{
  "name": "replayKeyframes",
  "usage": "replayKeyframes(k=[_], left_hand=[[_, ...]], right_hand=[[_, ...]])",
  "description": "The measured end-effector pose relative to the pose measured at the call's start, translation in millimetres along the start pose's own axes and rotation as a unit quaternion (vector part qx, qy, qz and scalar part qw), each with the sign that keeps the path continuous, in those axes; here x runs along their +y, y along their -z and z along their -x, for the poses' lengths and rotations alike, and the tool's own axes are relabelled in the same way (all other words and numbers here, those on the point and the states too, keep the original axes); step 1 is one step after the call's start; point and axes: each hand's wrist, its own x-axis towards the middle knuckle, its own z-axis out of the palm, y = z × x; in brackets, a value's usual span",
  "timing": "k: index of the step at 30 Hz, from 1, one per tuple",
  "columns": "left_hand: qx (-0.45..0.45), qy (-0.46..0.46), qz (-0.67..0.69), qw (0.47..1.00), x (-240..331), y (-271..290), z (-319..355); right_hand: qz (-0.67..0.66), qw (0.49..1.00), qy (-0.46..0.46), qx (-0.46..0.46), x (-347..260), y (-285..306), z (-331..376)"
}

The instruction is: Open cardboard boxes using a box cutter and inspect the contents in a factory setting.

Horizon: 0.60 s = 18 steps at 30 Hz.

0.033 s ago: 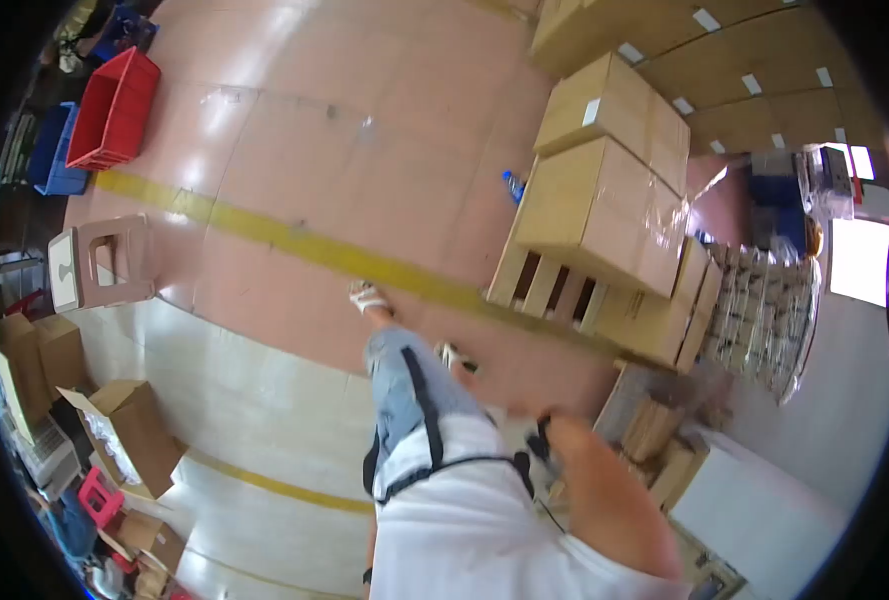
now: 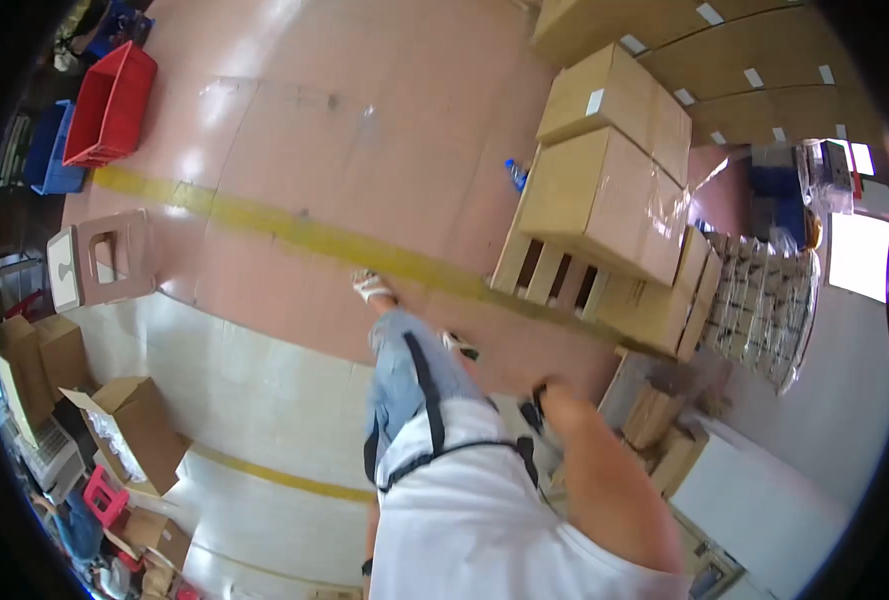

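Observation:
My right hand (image 2: pixel 548 383) hangs ahead of my body, with a dark band at its wrist. Its fingers are smeared by motion and blend with the floor, so what they hold, if anything, does not show. Of my left arm (image 2: pixel 372 527), only a thin strip beside my white shirt is visible, with a dark band low down; the left hand is out of the picture. Closest to the right hand is a wooden pallet (image 2: pixel 510 265) bearing large cardboard boxes (image 2: pixel 605 205). My sandalled foot (image 2: pixel 370 285) is on the reddish floor, just short of the yellow line (image 2: pixel 315 235).
A blue-capped bottle (image 2: pixel 516 175) lies by the pallet. Stacked cartons (image 2: pixel 755 75) fill the far right. A plastic stool (image 2: pixel 90 262) and a red crate (image 2: pixel 115 105) stand left. An open carton (image 2: pixel 140 430) is lower left; a white panel (image 2: pixel 755 500) is lower right.
My view has shifted slightly: the boxes at lower left and the pallet moved a little in the picture. My right hand and wristband sit slightly higher.

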Motion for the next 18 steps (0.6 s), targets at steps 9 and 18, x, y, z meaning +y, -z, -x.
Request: replayKeyframes(k=[9,18], left_hand=[[0.004,0.009,0.043,0.999,87,126,-73],[-0.028,0.009,-0.211,0.977,273,193,-132]], right_hand=[[-0.185,0.945,0.245,-0.117,-358,-128,-248],[-0.084,0.981,0.165,-0.06,-190,-191,-91]])
